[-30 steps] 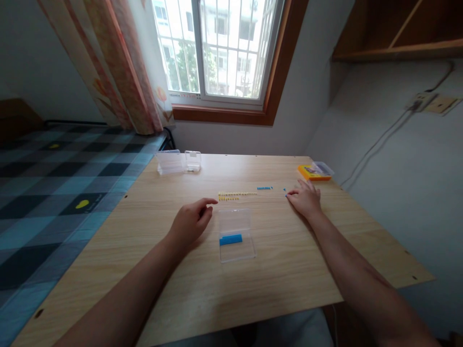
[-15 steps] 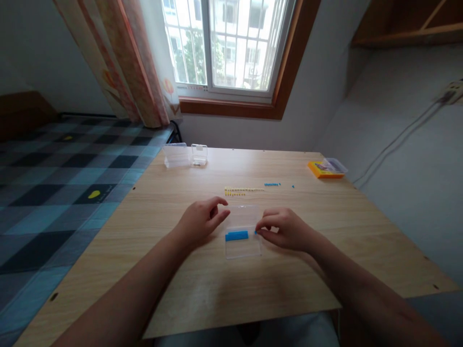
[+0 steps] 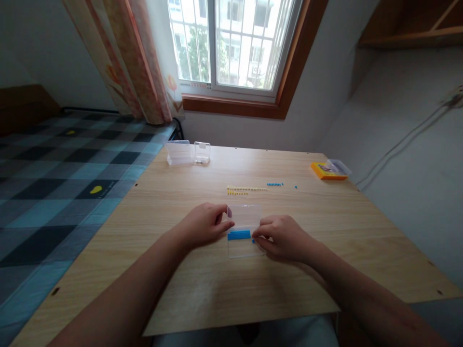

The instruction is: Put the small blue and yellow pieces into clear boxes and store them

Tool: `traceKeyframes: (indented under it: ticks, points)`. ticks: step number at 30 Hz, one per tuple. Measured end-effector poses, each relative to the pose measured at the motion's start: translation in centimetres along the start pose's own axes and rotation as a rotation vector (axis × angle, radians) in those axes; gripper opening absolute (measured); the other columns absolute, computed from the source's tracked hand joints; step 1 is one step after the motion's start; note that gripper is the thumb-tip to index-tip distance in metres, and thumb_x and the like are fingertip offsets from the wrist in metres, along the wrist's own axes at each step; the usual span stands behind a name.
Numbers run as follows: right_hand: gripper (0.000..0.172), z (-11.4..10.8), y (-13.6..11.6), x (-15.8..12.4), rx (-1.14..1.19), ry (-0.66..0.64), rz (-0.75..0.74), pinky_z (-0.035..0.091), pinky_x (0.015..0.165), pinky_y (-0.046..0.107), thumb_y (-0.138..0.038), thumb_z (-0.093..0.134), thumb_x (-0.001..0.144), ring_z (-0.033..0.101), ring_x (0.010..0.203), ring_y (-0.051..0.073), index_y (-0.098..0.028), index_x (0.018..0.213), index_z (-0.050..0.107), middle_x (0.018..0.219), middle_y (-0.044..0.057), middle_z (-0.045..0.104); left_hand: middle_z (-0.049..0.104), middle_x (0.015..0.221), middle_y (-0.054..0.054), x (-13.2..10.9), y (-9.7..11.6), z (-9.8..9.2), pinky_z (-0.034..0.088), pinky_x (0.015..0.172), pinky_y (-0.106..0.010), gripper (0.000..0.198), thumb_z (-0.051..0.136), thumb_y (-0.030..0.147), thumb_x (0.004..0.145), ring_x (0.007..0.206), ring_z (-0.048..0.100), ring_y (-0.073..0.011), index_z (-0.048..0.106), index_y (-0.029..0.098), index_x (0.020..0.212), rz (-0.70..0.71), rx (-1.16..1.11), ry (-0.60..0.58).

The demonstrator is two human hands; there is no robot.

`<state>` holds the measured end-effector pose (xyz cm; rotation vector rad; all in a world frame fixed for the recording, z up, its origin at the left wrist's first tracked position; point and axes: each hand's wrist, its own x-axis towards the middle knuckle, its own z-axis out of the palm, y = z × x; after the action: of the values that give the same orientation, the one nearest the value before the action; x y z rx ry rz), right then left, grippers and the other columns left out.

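A small clear plastic case (image 3: 244, 248) lies open on the wooden table (image 3: 202, 289) in front of me, with a row of blue pieces (image 3: 238, 235) inside it. My left hand (image 3: 204, 224) rests against the case's left edge, fingers curled with thumb and forefinger touching it. My right hand (image 3: 284, 236) is at the case's right edge, pinching a tiny blue piece (image 3: 253, 240) just beside the blue row.
Farther back lie a line of small yellow pieces (image 3: 246, 189), a short line of blue pieces (image 3: 275, 184) and one stray blue piece (image 3: 295, 187). Two clear boxes (image 3: 187, 152) stand at the far left, an orange box (image 3: 328, 170) at the far right. A checked bed (image 3: 54, 178) borders the table's left.
My right hand came back from the far blue pieces to the case's right edge, with a small blue piece pinched. My left hand closed in on the case's left edge.
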<state>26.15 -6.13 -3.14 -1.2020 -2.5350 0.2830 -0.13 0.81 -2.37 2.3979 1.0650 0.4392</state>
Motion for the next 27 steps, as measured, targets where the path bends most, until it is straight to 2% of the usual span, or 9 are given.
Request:
traceKeyframes:
  ticks: [5, 10, 21, 27]
  points:
    - [0.023, -1.3, 0.2, -0.2, 0.043, -0.061, -0.075, 0.034, 0.060, 0.026, -0.019, 0.059, 0.090, 0.057, 0.063, 0.012, -0.026, 0.099, 0.079, 0.077, 0.001, 0.070, 0.063, 0.065, 0.003, 0.0, -0.1, 0.0, 0.032, 0.057, -0.026, 0.019, 0.061, 0.038, 0.088, 0.059, 0.055, -0.0141, 0.070, 0.022, 0.089, -0.004, 0.020, -0.031]
    - [0.021, -1.3, 0.0, -0.2, 0.022, -0.101, -0.112, 0.032, 0.058, 0.027, -0.019, 0.058, 0.091, 0.054, 0.060, 0.011, -0.025, 0.096, 0.078, 0.075, 0.001, 0.068, 0.064, 0.066, 0.002, -0.1, -0.2, 0.1, 0.032, 0.057, -0.027, 0.018, 0.062, 0.036, 0.086, 0.060, 0.055, -0.0149, 0.071, 0.022, 0.092, -0.001, 0.013, -0.048]
    - [0.018, -0.2, 0.2, -0.1, -0.076, -0.054, -0.006, 0.032, 0.061, 0.028, -0.019, 0.057, 0.092, 0.056, 0.066, 0.013, -0.022, 0.088, 0.074, 0.081, 0.001, 0.070, 0.061, 0.062, 0.004, 0.3, -0.5, 0.7, 0.033, 0.055, -0.025, 0.016, 0.062, 0.031, 0.085, 0.056, 0.054, -0.0133, 0.075, 0.023, 0.087, -0.009, -0.061, -0.065]
    - [0.020, 0.3, 0.2, 0.1, -0.109, -0.009, 0.022, 0.033, 0.063, 0.028, -0.022, 0.054, 0.096, 0.058, 0.070, 0.014, -0.022, 0.092, 0.074, 0.085, 0.002, 0.071, 0.066, 0.067, 0.001, 0.5, -0.4, 0.7, 0.034, 0.057, -0.025, 0.016, 0.063, 0.031, 0.085, 0.060, 0.057, -0.0142, 0.076, 0.022, 0.087, -0.019, -0.057, -0.079]
